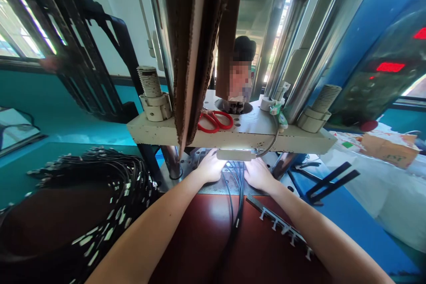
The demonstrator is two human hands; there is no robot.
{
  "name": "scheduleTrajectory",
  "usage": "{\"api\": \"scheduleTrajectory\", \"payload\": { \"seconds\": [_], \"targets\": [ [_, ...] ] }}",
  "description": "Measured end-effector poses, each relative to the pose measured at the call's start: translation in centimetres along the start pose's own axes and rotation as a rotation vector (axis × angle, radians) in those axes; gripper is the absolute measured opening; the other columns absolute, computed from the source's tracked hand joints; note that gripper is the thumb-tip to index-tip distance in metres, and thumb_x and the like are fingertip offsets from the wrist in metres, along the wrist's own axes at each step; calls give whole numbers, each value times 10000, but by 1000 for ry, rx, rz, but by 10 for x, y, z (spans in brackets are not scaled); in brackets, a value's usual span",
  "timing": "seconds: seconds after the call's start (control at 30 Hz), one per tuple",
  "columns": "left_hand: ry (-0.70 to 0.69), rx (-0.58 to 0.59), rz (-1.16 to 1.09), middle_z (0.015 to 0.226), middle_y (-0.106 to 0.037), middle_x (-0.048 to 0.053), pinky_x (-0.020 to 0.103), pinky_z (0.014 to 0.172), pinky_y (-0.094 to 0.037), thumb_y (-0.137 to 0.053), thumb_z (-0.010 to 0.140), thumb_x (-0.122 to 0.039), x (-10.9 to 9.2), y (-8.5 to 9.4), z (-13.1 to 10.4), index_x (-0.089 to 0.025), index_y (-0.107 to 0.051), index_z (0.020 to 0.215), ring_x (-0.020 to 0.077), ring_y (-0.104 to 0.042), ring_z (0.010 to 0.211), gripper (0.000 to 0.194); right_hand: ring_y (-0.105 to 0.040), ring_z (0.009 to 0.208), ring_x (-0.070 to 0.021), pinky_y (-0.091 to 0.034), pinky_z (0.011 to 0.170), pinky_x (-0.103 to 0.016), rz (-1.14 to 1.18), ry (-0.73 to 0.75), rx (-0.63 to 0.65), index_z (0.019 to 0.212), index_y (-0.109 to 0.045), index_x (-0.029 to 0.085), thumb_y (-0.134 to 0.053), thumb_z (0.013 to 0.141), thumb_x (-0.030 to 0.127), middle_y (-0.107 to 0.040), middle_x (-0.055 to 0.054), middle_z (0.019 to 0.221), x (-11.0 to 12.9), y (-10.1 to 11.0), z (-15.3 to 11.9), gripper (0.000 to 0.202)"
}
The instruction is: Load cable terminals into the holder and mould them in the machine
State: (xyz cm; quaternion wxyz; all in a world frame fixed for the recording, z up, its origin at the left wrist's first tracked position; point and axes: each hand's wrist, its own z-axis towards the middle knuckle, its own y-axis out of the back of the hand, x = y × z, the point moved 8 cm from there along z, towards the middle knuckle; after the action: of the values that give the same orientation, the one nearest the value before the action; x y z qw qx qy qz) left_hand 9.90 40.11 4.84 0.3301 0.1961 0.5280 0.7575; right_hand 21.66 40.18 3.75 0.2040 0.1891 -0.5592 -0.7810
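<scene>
Both of my arms reach forward under the pale crossbeam of a press. My left hand is at the left side of several thin black cables on the metal press bed. At their right side is my right hand. The fingertips of both hands are hidden behind the beam and a slim white lamp, and glare washes out the area between them. Whether either hand grips anything cannot be made out. The cables run from between my hands down over the brown tabletop.
A dark bar with T-shaped pale pieces lies by my right forearm. Bundled black cables are piled at the left. Red-handled scissors rest on the crossbeam, near upright cardboard. A person is visible beyond the press.
</scene>
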Motion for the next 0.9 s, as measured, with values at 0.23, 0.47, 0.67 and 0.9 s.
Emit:
{"api": "scheduleTrajectory", "payload": {
  "seconds": [0.23,0.47,0.67,0.9],
  "targets": [
    [27,2,15,1243,-529,112,396,1064,-235,-489,645,-75,1,-2,1,-142,-552,1139,238,-414,1204,502,-420,1160,-278,-207,1011,-440,-68,-11,-2,1108,-540,103,-467,692,114,-574,-166,1127,7,6,5,422],
    [18,-31,59,1291,-476,130,391,1064,-242,-515,630,-102,0,0,0,-129,-534,1145,256,-336,1261,517,-431,1148,-275,-173,1015,-442,-119,-45,28,1144,-519,89,-457,695,117,-585,-167,1119,5,5,5,454],
    [109,-11,57,1327,-443,123,404,1062,-237,-460,695,-106,8,-1,-25,-115,-440,1250,250,-291,1289,556,-460,1131,-284,-203,1010,-449,-73,-69,135,1195,-491,92,-453,722,121,-558,-178,1183,5,2,7,475],
    [217,-2,3,1415,-331,124,384,1073,-232,-460,677,-101,27,2,-47,-97,-356,1322,224,-271,1311,653,-571,989,-251,-401,898,-336,-1,-134,238,1106,-579,93,-440,665,64,-643,-132,1037,-26,6,19,463]
  ]
}}
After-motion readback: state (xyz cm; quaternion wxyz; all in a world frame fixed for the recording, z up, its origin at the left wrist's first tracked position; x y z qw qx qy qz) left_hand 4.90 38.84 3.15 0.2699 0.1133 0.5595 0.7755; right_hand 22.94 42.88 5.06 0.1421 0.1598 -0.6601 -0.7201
